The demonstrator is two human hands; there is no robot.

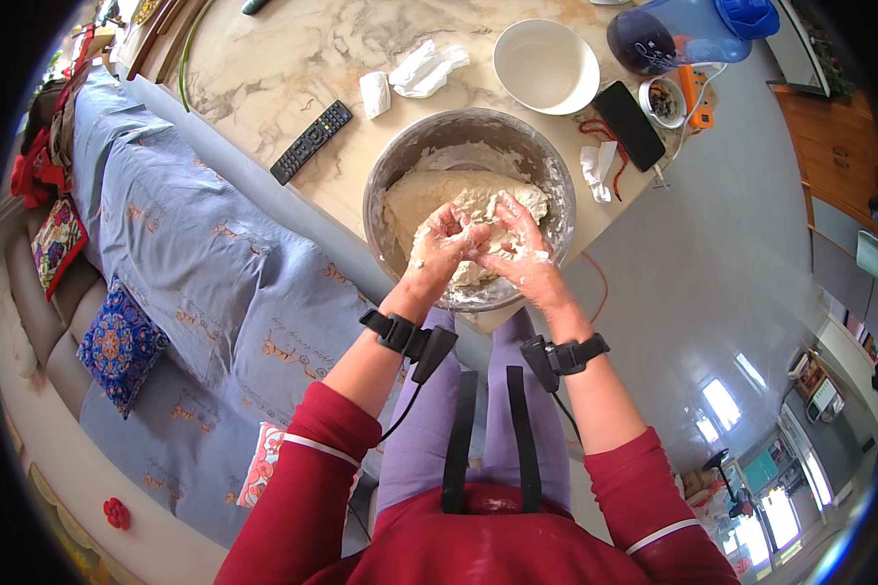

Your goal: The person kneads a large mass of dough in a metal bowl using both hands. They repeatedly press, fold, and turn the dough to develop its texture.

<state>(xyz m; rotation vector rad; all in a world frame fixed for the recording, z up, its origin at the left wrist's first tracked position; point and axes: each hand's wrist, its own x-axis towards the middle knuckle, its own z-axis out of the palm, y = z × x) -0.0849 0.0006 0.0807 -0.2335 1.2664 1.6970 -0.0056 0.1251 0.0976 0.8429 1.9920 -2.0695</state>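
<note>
A large metal basin (378, 191) stands at the corner of the marble-patterned table. Pale dough (439, 191) fills much of it, smooth at the back left and rough at the right and front. Flour and dough bits cling to the basin's inner wall. Over the dough, my left hand (448, 245) has its fingers curled, with thumb and fingertips close to my right hand (516, 248). The right one has its fingers spread and bent, dough stuck on them. Both hands are smeared with dough; whether a small piece lies between them I cannot tell.
Behind the basin are a white bowl (546, 67) and crumpled tissues (426, 69). A remote control (311, 142) lies left. To the right are a smartphone (629, 126), a red cord, an ashtray-like dish (662, 102), an orange power strip (696, 95) and a blue jug (691, 33). A covered sofa stands left.
</note>
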